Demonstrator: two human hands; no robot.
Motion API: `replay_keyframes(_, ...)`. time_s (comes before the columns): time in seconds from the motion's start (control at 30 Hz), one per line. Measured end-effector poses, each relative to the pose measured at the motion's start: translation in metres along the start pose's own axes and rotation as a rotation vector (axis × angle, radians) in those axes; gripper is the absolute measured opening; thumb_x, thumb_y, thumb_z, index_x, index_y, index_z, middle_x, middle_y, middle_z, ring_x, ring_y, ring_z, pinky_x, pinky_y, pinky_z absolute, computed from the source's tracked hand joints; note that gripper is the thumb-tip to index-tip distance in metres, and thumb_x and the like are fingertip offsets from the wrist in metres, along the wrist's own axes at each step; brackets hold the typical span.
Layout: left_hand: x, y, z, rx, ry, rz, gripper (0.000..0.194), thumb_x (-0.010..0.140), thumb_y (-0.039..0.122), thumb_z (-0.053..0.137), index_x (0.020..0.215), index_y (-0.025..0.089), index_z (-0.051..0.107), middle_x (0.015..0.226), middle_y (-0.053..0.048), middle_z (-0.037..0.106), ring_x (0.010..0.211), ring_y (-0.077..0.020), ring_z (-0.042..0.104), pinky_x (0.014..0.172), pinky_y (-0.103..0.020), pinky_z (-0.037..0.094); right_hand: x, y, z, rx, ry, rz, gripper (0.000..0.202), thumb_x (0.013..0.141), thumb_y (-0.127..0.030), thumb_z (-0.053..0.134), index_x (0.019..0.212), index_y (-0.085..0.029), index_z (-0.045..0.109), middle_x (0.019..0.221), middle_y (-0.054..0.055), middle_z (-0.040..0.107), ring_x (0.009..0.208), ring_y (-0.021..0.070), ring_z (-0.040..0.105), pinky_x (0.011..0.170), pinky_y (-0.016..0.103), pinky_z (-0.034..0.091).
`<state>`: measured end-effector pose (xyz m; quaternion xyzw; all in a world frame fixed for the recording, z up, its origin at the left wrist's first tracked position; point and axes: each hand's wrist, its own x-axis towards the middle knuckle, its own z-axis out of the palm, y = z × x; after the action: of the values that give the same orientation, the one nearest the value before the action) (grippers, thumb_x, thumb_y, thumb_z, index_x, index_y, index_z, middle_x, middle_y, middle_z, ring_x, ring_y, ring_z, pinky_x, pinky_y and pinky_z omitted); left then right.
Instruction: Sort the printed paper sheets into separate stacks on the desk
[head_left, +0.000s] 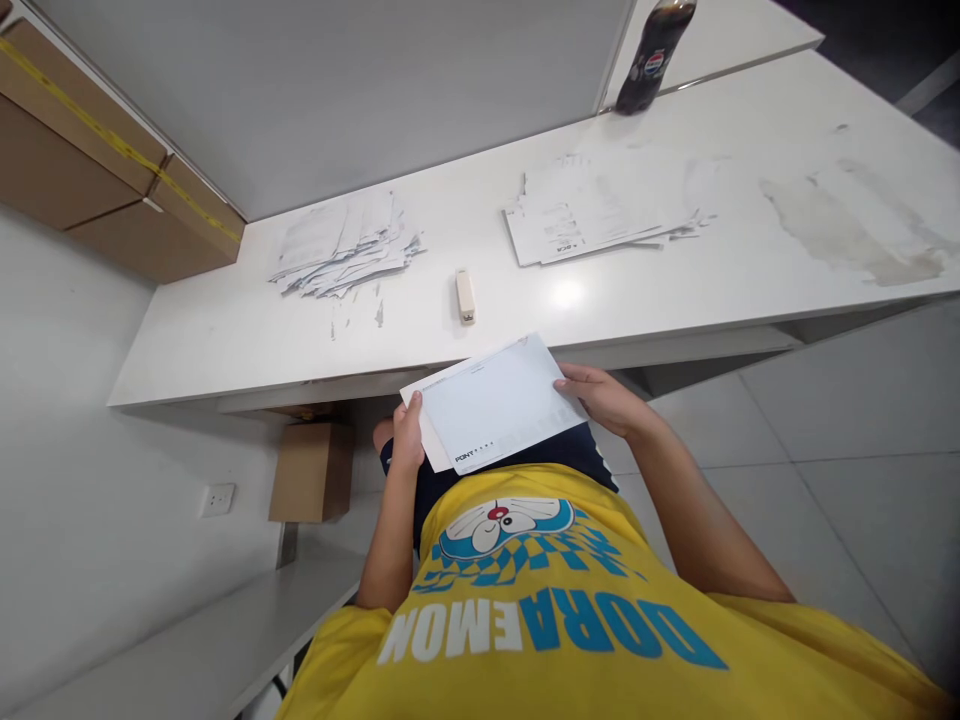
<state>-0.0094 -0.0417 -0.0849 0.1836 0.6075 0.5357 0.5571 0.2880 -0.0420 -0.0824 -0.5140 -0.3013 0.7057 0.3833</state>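
Note:
Over my lap I hold white paper sheets (502, 405), at least two, overlapping with their edges offset. The top one has a dark "PONY" print near its lower left corner. My left hand (409, 432) pinches the sheets at their left edge, thumb on top. At the right edge my right hand (600, 396) grips the upper sheet, thumb above and fingers underneath. Just beyond the papers, a small beige stapler (465, 298) lies on the white desk (442, 345).
A loose paper pile (345, 245) lies on the desk's left, another paper stack (600, 215) to the right. A cola bottle (654, 62) stands at the back right. Cardboard boxes (112, 150) sit at the left; another box (311, 472) is below the desk.

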Motion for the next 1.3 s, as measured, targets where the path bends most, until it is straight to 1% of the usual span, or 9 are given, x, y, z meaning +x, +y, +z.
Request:
replay_keyframes(0.23, 0.001, -0.014, 0.002, -0.052, -0.069, 0.004, 0.031, 0.074, 0.036, 0.081, 0.092, 0.014, 0.07, 0.093, -0.009, 0.076, 0.094, -0.0245, 0.072, 0.088, -0.032, 0.057, -0.005, 0.004, 0.018, 0.015, 0.055, -0.053, 0.048, 0.073, -0.038, 0.073, 0.118, -0.024, 0.064, 0.107, 0.005, 0.075, 0.096, 0.0267, 0.071, 0.086, 0.04, 0.057)
replay_keyframes(0.37, 0.001, -0.02, 0.001, -0.101, -0.026, -0.006, 0.038, 0.066, 0.036, 0.084, 0.094, 0.015, 0.069, 0.091, -0.008, 0.076, 0.093, -0.0251, 0.072, 0.086, -0.033, 0.057, -0.006, 0.015, 0.031, -0.043, 0.026, -0.064, 0.049, 0.075, -0.046, 0.071, 0.119, -0.025, 0.063, 0.113, 0.007, 0.073, 0.103, 0.0285, 0.069, 0.093, 0.043, 0.054)
replay_keyframes(0.53, 0.002, -0.016, -0.003, -0.095, -0.139, 0.165, 0.04, 0.063, 0.042, 0.084, 0.091, 0.016, 0.07, 0.089, -0.005, 0.075, 0.089, -0.0221, 0.071, 0.082, -0.028, 0.054, -0.003, 0.017, 0.026, -0.164, 0.06, -0.095, 0.059, 0.066, -0.034, 0.073, 0.123, -0.022, 0.061, 0.115, 0.007, 0.073, 0.107, 0.0316, 0.065, 0.092, 0.046, 0.053)
replay_keyframes(0.67, 0.001, -0.009, -0.001, -0.02, -0.221, 0.254, 0.035, 0.068, 0.043, 0.08, 0.091, 0.018, 0.071, 0.089, -0.003, 0.074, 0.083, -0.0188, 0.069, 0.077, -0.024, 0.052, -0.002, 0.01, 0.02, -0.247, 0.035, -0.154, 0.073, 0.063, -0.024, 0.069, 0.134, -0.024, 0.054, 0.128, 0.006, 0.067, 0.119, 0.0316, 0.059, 0.101, 0.046, 0.047)
replay_keyframes(0.83, -0.005, 0.0, 0.008, 0.023, -0.28, 0.3, 0.044, 0.074, 0.042, 0.075, 0.112, 0.021, 0.065, 0.098, -0.005, 0.071, 0.088, -0.0191, 0.067, 0.078, -0.025, 0.05, -0.001, 0.007, 0.014, -0.352, 0.031, -0.163, 0.083, 0.062, -0.021, 0.066, 0.142, -0.024, 0.046, 0.142, 0.007, 0.056, 0.129, 0.032, 0.051, 0.11, 0.048, 0.039)
replay_keyframes(0.9, -0.007, 0.002, 0.012, 0.041, -0.28, 0.359, 0.044, 0.076, 0.039, 0.073, 0.115, 0.023, 0.062, 0.102, -0.006, 0.069, 0.094, -0.0195, 0.065, 0.083, -0.027, 0.048, -0.001, 0.006, 0.012, -0.377, 0.027, -0.17, 0.081, 0.061, -0.019, 0.064, 0.141, -0.025, 0.047, 0.141, 0.006, 0.056, 0.131, 0.0318, 0.049, 0.111, 0.049, 0.037)
replay_keyframes(1.0, -0.008, 0.004, 0.017, 0.059, -0.267, 0.41, 0.034, 0.076, 0.036, 0.071, 0.106, 0.022, 0.063, 0.101, -0.006, 0.068, 0.097, -0.0192, 0.063, 0.086, -0.027, 0.046, -0.001, 0.005, 0.011, -0.376, 0.037, -0.182, 0.077, 0.061, -0.017, 0.061, 0.137, -0.027, 0.051, 0.14, 0.004, 0.058, 0.131, 0.0313, 0.049, 0.11, 0.048, 0.039)
replay_keyframes(1.13, -0.008, 0.007, 0.024, -0.018, -0.248, 0.368, 0.03, 0.075, 0.037, 0.071, 0.099, 0.022, 0.063, 0.095, -0.005, 0.068, 0.09, -0.0176, 0.063, 0.082, -0.026, 0.046, -0.001, 0.005, 0.01, -0.352, 0.031, -0.154, 0.064, 0.068, -0.026, 0.065, 0.131, -0.026, 0.055, 0.13, 0.006, 0.064, 0.12, 0.0308, 0.058, 0.1, 0.046, 0.048)
replay_keyframes(1.3, -0.01, 0.007, 0.025, -0.106, -0.22, 0.316, 0.027, 0.075, 0.039, 0.072, 0.094, 0.021, 0.064, 0.086, -0.002, 0.069, 0.08, -0.0152, 0.065, 0.075, -0.024, 0.048, 0.0, 0.008, 0.009, -0.326, 0.061, -0.207, 0.051, 0.069, -0.035, 0.071, 0.118, -0.024, 0.06, 0.12, 0.007, 0.069, 0.112, 0.0288, 0.061, 0.096, 0.044, 0.05)
